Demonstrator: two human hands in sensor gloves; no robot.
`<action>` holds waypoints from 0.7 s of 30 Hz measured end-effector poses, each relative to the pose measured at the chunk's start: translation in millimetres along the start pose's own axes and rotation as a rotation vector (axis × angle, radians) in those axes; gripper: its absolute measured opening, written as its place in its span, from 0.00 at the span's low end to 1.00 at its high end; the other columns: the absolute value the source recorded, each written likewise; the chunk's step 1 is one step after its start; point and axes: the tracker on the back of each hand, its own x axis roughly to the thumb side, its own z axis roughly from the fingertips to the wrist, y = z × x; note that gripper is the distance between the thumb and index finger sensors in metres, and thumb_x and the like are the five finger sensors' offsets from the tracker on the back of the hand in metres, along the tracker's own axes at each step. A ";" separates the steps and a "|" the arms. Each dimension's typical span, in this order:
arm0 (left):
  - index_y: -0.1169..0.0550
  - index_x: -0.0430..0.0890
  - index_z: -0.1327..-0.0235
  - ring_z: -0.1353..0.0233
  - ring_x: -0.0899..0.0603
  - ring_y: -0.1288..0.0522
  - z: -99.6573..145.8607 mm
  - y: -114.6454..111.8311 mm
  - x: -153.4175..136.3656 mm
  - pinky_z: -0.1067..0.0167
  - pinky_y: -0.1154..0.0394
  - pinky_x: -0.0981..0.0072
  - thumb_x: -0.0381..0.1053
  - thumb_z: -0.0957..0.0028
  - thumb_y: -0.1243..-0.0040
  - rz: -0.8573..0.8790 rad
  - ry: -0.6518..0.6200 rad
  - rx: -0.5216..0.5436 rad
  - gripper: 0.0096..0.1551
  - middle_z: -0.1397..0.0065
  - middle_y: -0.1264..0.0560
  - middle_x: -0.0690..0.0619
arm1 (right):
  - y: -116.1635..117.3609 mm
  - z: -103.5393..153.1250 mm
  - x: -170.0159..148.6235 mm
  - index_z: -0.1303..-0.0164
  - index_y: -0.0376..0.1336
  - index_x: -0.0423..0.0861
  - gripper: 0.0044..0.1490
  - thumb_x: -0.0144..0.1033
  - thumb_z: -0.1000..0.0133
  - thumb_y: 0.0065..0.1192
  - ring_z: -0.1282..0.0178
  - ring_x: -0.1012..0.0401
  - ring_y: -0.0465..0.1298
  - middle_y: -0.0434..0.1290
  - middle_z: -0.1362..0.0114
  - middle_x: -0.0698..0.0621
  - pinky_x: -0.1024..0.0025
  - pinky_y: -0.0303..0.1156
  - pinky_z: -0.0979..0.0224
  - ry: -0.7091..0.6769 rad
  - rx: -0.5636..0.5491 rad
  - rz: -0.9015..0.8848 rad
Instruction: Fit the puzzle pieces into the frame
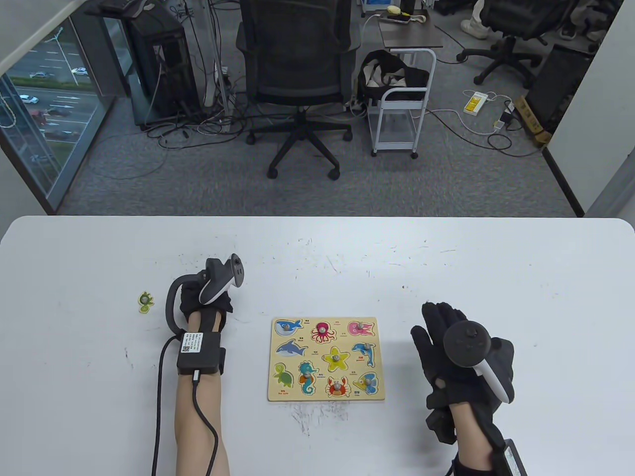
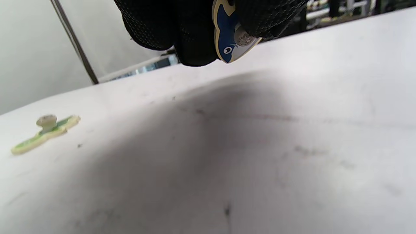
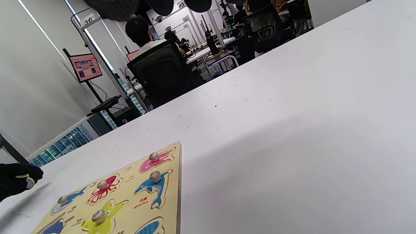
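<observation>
The wooden puzzle frame [image 1: 327, 396] lies flat at the table's middle, with several sea-animal pieces seated in it; it also shows in the right wrist view [image 3: 169, 208]. Its shark recess [image 1: 291, 348] and turtle recess [image 1: 283, 375] show no knobs. My left hand [image 1: 194, 303] hovers left of the frame and pinches a blue shark piece [image 2: 227, 39] by its knob, just above the table. A green turtle piece [image 1: 145, 302] lies loose on the table left of that hand, seen also in the left wrist view [image 2: 45, 133]. My right hand [image 1: 441, 337] is open and empty, right of the frame.
The white table [image 1: 496, 277] carries only the frame and the loose piece. Its far edge [image 1: 317, 216] borders an office floor with a chair [image 1: 297, 74] and a cart [image 1: 399, 99].
</observation>
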 end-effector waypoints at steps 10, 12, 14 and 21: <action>0.27 0.62 0.27 0.28 0.51 0.19 58.3 53.1 12.5 0.30 0.22 0.59 0.56 0.45 0.38 0.234 -0.169 0.171 0.30 0.25 0.20 0.61 | -9.1 11.8 12.9 0.19 0.55 0.56 0.40 0.56 0.41 0.58 0.12 0.43 0.55 0.56 0.11 0.49 0.41 0.48 0.14 -0.085 -0.044 0.005; 0.27 0.62 0.27 0.29 0.51 0.18 72.7 62.0 18.0 0.31 0.21 0.59 0.56 0.45 0.38 0.271 -0.207 0.199 0.30 0.26 0.20 0.60 | -11.7 14.6 15.2 0.19 0.55 0.56 0.40 0.56 0.41 0.58 0.12 0.43 0.55 0.56 0.11 0.48 0.41 0.48 0.14 -0.106 -0.055 0.001; 0.27 0.61 0.27 0.30 0.51 0.18 91.9 71.5 25.1 0.32 0.21 0.60 0.57 0.45 0.38 0.337 -0.260 0.226 0.30 0.26 0.19 0.60 | -14.5 17.6 17.7 0.19 0.55 0.56 0.39 0.56 0.41 0.58 0.12 0.43 0.55 0.56 0.12 0.48 0.41 0.48 0.14 -0.131 -0.065 -0.008; 0.25 0.60 0.28 0.34 0.52 0.15 146.6 86.9 40.3 0.35 0.19 0.62 0.58 0.47 0.36 0.481 -0.388 0.316 0.30 0.30 0.16 0.60 | -17.9 23.3 23.8 0.19 0.55 0.56 0.39 0.56 0.41 0.58 0.13 0.43 0.56 0.57 0.12 0.48 0.41 0.48 0.14 -0.190 -0.074 -0.015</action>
